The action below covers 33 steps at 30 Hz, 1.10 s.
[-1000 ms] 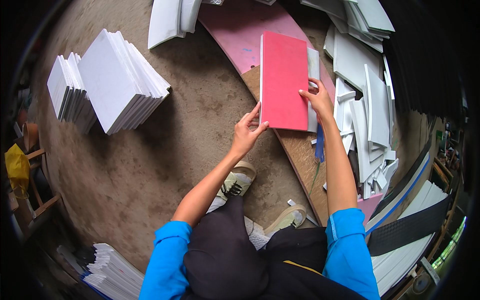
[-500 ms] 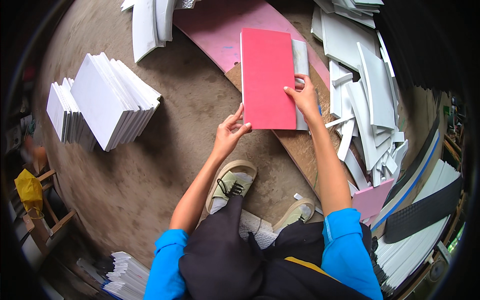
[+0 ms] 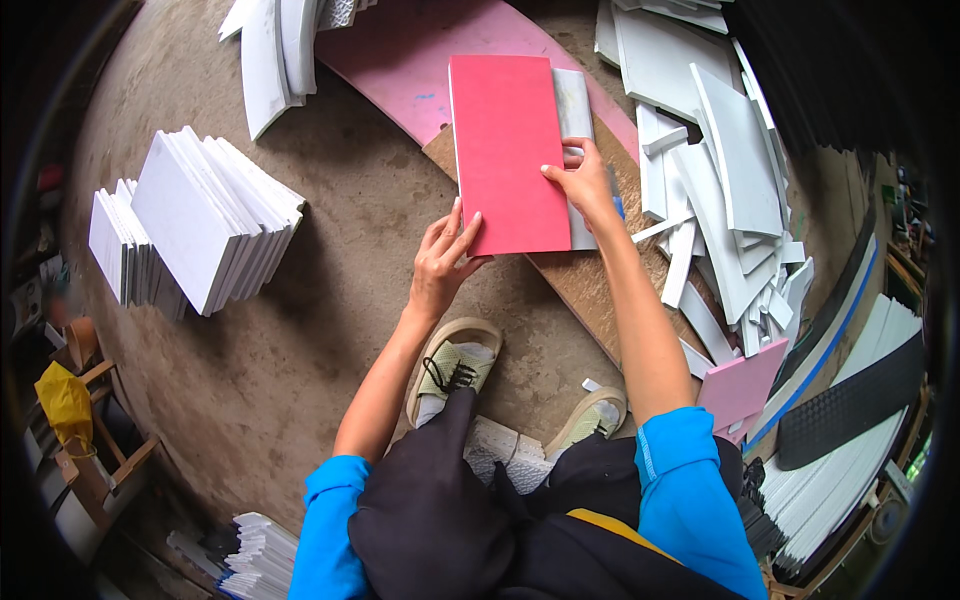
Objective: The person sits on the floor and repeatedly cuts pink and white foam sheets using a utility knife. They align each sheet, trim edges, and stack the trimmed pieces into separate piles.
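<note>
A rectangular red panel (image 3: 508,150) with a thin white left edge is between my two hands, over the boards on the ground. My left hand (image 3: 440,262) is at its lower left corner, with a finger lying on the red face. At the right edge my right hand (image 3: 586,188) grips it, thumb on the face and the other fingers behind, partly hidden. A grey-white slab (image 3: 573,105) shows behind the panel's right side. Underneath lie a brown board (image 3: 580,295) and a pink board (image 3: 400,60).
Stacked white slabs (image 3: 190,220) stand on the floor at left. White offcuts (image 3: 735,200) pile up at right, near a small pink piece (image 3: 742,385). More curved white slabs (image 3: 265,65) lie at the far left. A yellow bag (image 3: 65,400) hangs by a wooden frame.
My left hand has shifted at the panel's lower left corner, its finger moving onto the red face. The right hand keeps its grip. The whole view has slid slightly.
</note>
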### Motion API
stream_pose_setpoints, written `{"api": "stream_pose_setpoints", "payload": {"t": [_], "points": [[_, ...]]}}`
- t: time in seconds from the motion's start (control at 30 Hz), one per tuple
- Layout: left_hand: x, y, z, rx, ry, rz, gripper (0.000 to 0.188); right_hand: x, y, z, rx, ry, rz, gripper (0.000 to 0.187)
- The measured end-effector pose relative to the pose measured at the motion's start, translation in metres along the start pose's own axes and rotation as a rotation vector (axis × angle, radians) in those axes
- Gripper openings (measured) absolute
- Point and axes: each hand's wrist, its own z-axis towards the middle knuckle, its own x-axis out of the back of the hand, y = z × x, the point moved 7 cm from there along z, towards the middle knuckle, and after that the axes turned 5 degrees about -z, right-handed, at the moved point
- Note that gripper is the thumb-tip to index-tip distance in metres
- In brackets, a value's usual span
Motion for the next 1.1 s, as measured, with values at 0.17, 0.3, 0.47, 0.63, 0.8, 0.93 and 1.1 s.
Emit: {"api": "stream_pose_setpoints", "payload": {"t": [0.17, 0.3, 0.47, 0.63, 0.8, 0.93, 1.1], "points": [[0.000, 0.001, -0.001, 0.005, -0.001, 0.005, 0.072, 0.000, -0.003, -0.003, -0.024, -0.034, 0.051, 0.049], [-0.001, 0.003, -0.003, 0.022, -0.006, 0.002, 0.072, -0.001, -0.004, -0.002, -0.010, -0.033, 0.062, 0.048], [0.000, 0.003, -0.005, 0.023, 0.000, -0.014, 0.069, 0.000, -0.011, -0.006, -0.006, -0.056, 0.043, 0.053], [0.006, -0.001, -0.003, 0.021, 0.021, -0.004, 0.067, -0.001, -0.013, -0.009, -0.048, -0.082, 0.107, 0.057], [0.003, -0.019, 0.058, 0.269, 0.209, -0.225, 0.072, -0.001, -0.016, -0.008, -0.032, -0.088, 0.071, 0.066], [-0.019, -0.032, 0.097, 0.274, 0.190, -0.237, 0.076, -0.004, -0.015, -0.005, -0.055, -0.153, 0.066, 0.074], [-0.028, -0.034, 0.094, 0.252, 0.192, 0.013, 0.076, -0.003, -0.017, -0.006, -0.058, -0.124, 0.093, 0.073]]}}
